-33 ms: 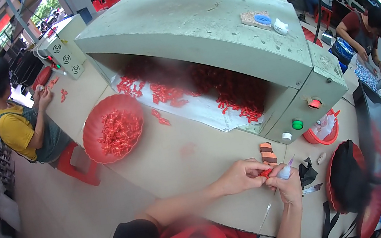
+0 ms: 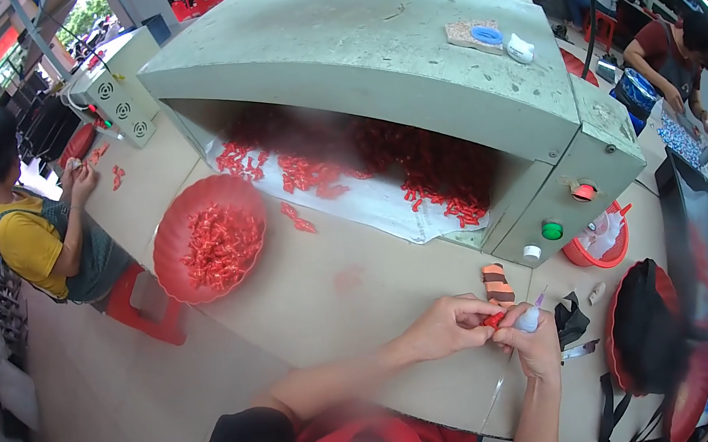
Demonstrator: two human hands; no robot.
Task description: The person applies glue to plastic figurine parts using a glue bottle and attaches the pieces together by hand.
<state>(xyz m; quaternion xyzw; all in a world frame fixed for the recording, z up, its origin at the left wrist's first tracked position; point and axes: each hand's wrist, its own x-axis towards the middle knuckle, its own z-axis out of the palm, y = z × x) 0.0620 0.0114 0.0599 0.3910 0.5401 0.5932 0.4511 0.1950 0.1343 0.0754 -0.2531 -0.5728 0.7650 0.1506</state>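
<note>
My left hand point(image 2: 454, 326) pinches a small red piece point(image 2: 493, 319) between thumb and fingertips. My right hand point(image 2: 532, 347) is curled round a small whitish squeeze bottle point(image 2: 528, 320), whose thin purple needle tip points up and away. The right fingertips meet the red piece too, so both hands are together over the bench. Fingers partly cover the piece, and its full shape is hidden. Just beyond my hands lies an orange and brown striped object point(image 2: 498, 285). A scalloped red bowl point(image 2: 169, 259) full of similar red pieces stands to the left.
A large pale green machine point(image 2: 362, 42) fills the back; many red pieces lie on white sheeting point(image 2: 352, 209) in its opening. At right are a red basket point(image 2: 622, 243), black cloth point(image 2: 569, 322), a blade point(image 2: 579, 351) and a black-covered red bowl point(image 2: 615, 336). Co-workers sit at both sides.
</note>
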